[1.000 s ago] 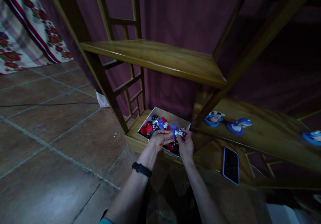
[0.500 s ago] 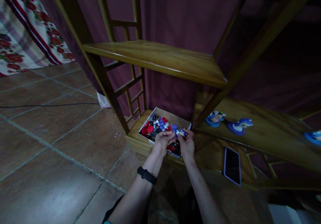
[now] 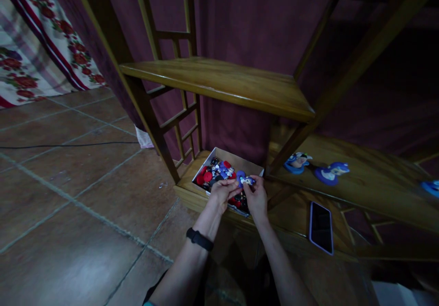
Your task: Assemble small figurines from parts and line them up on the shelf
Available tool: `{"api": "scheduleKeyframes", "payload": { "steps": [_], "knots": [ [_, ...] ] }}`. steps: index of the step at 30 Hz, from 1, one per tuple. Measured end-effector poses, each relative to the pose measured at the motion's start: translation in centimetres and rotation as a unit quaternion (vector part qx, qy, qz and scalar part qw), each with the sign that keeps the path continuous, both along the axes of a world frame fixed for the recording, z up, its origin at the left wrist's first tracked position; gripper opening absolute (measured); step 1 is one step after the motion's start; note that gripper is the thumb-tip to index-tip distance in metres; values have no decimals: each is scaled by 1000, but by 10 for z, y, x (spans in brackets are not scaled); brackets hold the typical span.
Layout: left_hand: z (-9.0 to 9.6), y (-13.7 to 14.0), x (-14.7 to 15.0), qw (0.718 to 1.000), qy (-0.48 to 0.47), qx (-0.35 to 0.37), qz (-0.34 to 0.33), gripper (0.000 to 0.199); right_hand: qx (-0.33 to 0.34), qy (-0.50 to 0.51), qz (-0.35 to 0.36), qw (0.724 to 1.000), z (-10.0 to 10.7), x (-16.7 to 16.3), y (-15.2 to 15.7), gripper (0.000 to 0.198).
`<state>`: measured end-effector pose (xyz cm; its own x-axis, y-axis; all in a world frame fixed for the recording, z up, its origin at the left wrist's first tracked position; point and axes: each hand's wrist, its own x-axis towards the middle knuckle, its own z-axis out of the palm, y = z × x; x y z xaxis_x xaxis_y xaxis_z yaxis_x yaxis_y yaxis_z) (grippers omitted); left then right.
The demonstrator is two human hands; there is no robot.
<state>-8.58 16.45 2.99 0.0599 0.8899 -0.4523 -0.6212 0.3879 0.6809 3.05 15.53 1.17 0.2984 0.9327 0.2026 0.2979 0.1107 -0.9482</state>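
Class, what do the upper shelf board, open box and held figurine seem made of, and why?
Upper shelf board: apparently varnished wood; streaky grain and a glossy sheen show. Open box: probably matte cardboard; thin, with a brownish inside. Held figurine: perhaps plastic or resin, smooth purple and white, but too small to tell.

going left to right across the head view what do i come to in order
Floral cloth → left hand → held figurine → right hand → light-blue figurine → purple figurine → edge figurine, cut off by the frame.
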Motion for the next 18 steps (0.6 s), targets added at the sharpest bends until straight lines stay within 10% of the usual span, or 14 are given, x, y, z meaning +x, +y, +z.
{"api": "scheduleKeyframes", "payload": {
  "steps": [18],
  "knots": [
    [0,-1,15,968,198,153,23,25,7,80,-37,996,-1,5,4,29]
  ]
}}
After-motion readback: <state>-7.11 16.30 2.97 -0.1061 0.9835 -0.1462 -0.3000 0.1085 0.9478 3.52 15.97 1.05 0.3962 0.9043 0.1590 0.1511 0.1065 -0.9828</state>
